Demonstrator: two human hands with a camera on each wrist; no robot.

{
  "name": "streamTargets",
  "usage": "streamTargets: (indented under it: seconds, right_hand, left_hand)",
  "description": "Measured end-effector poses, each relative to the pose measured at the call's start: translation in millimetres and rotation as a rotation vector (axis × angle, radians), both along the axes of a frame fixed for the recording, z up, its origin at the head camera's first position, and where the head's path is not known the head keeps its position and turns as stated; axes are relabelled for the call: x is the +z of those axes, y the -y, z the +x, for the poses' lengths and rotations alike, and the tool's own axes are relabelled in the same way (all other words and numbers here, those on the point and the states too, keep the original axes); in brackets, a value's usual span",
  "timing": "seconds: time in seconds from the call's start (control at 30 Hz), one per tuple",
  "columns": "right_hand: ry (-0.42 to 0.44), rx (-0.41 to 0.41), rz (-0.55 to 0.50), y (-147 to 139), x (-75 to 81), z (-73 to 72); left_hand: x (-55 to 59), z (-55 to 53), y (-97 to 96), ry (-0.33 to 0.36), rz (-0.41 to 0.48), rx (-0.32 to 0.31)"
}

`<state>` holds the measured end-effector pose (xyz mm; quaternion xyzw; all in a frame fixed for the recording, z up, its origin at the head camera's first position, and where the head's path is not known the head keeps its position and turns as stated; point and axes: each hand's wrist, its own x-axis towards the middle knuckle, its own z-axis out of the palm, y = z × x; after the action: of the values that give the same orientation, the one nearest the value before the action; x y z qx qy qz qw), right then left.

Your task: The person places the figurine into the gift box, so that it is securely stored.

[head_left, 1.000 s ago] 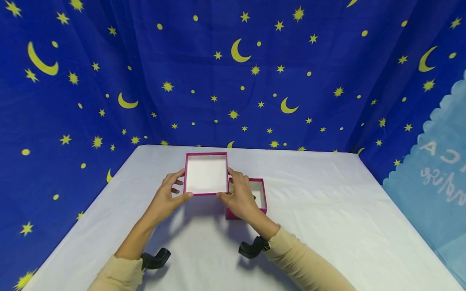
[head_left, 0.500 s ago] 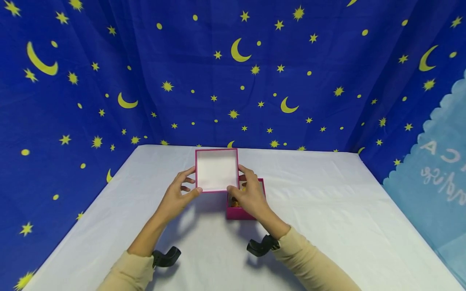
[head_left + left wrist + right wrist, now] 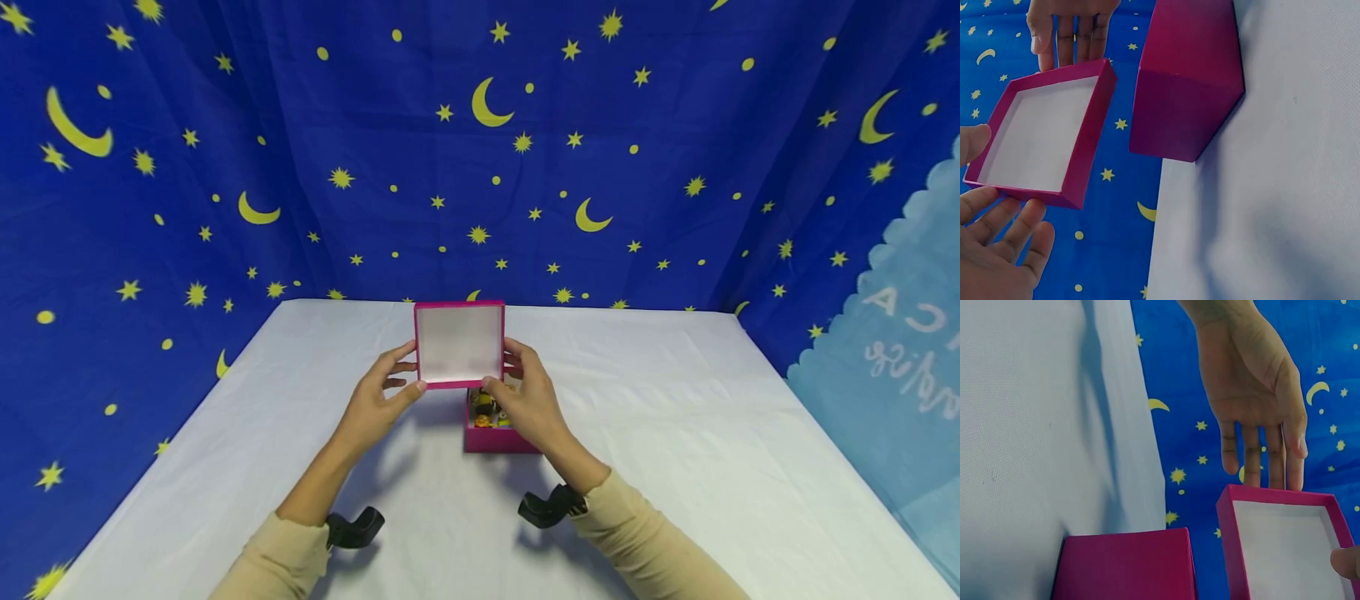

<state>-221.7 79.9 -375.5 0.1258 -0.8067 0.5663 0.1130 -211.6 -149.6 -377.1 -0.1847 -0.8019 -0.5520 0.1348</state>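
A pink-edged box lid, white inside, is held up tilted in the head view, its hollow side facing me. My left hand grips its left edge, thumb at the lower corner and fingers along the side. On the opposite edge my right hand pinches it the same way. Below and slightly right stands the pink box, open at the top, with small colourful toy figures inside. The lid and right hand hide part of it. In the left wrist view the lid is apart from the box.
A white cloth covers the table. Blue fabric with yellow moons and stars hangs behind and at the sides. A light blue panel with lettering is at the right. Black wrist mounts sit on both forearms.
Both hands have carried the lid rightward and slightly away, from left of the box to partly over it. The lid has tipped more upright, and the toy figures show more.
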Motion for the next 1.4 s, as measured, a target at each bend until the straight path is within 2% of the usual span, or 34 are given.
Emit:
streamTargets:
  seconds: [0.33, 0.63, 0.9, 1.13, 1.3, 1.4]
  right_hand:
    - [0.009, 0.027, -0.088, -7.3, 0.2, -0.7]
    - [0.06, 0.021, -0.102, -16.6, 2.6, 2.0]
    - [0.034, 0.039, -0.117, -24.3, -0.8, 2.9]
    - [0.032, -0.019, -0.073, -34.0, -4.8, 3.0]
    - [0.042, -0.071, -0.032, -41.5, -6.1, 3.6]
    - [0.031, -0.073, -0.038, -44.8, -7.6, 3.5]
  left_hand:
    - [-2.2, -0.7, -7.2, -0.046, 0.02, -0.022]
    - [-3.4, -1.2, -17.2, -0.016, 0.053, -0.047]
    - [-3.4, -1.1, -25.5, 0.028, 0.06, -0.05]
    - [-4.6, -1.0, -33.3, 0.016, 0.075, -0.071]
    - [-7.1, -0.8, -37.1, 0.022, 0.041, -0.058]
    - [-8.8, -0.7, -39.0, 0.024, 0.031, -0.053]
